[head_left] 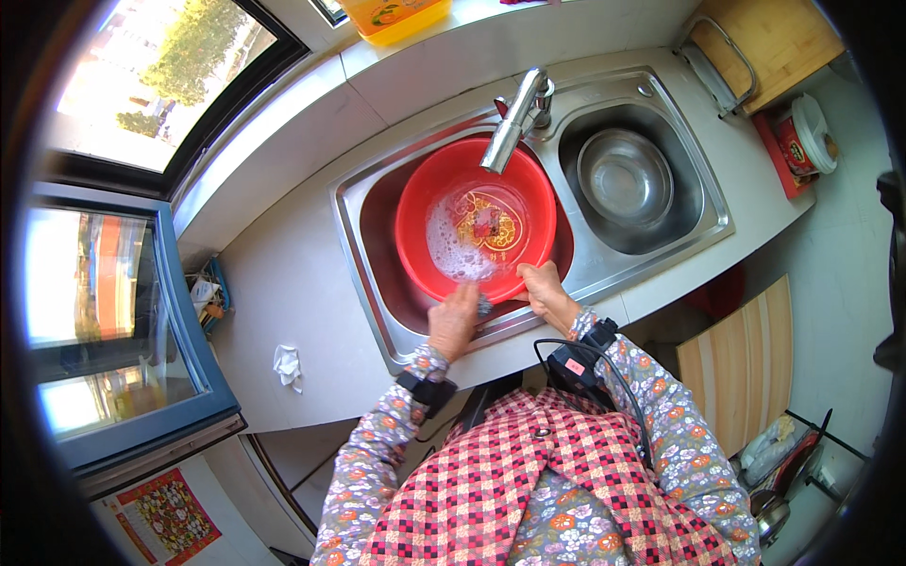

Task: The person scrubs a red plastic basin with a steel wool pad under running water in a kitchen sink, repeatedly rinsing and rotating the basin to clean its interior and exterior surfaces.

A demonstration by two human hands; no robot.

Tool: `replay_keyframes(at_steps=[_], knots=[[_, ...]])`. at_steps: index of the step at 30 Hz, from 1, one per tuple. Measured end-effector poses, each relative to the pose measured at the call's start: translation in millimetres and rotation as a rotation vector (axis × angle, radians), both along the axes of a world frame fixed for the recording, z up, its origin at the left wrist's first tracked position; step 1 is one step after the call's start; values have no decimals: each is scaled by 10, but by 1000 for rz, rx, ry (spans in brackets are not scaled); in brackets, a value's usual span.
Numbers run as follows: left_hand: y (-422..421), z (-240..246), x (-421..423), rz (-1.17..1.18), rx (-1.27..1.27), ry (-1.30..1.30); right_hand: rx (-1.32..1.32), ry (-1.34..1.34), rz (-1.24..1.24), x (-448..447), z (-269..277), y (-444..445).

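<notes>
A red plastic basin (417,205) sits in the left bowl of a stainless steel sink (379,283). Foamy water (453,240) lies in its bottom, over a printed gold pattern. My right hand (546,291) grips the basin's near right rim, thumb on the inside. At the near rim, my left hand (454,320) is closed around a grey scourer (484,305), apparently steel wool and mostly hidden by the fingers. The hand is slightly blurred. Above the basin's far right side hangs the spout of a chrome faucet (506,138).
A metal bowl (624,177) rests in the right sink bowl. Crumpled white tissue (287,366) lies on the counter (283,283) at left. An open window sash (219,382) juts over the counter's left end. A cutting board (786,49) stands in a rack at the back right.
</notes>
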State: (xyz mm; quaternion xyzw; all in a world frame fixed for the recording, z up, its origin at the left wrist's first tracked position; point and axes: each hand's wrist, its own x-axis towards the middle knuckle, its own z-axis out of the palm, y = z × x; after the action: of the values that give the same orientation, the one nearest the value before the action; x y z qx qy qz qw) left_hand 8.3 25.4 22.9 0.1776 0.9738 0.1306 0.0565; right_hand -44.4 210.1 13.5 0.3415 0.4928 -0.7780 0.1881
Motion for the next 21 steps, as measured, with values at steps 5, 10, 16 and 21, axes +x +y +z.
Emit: replay_keyframes(at_steps=[5,10,16,21], knots=[[-853,-83,-369,-9,-291,97,26,143,154,-13,133,141],[-924,-127,-522,-5,-380,170,-4,69,137,9,237,218],[-239,-30,101,-51,-117,4,-14,104,69,52,190,142],[-405,-31,-9,-106,-172,20,-56,116,116,50,113,202]])
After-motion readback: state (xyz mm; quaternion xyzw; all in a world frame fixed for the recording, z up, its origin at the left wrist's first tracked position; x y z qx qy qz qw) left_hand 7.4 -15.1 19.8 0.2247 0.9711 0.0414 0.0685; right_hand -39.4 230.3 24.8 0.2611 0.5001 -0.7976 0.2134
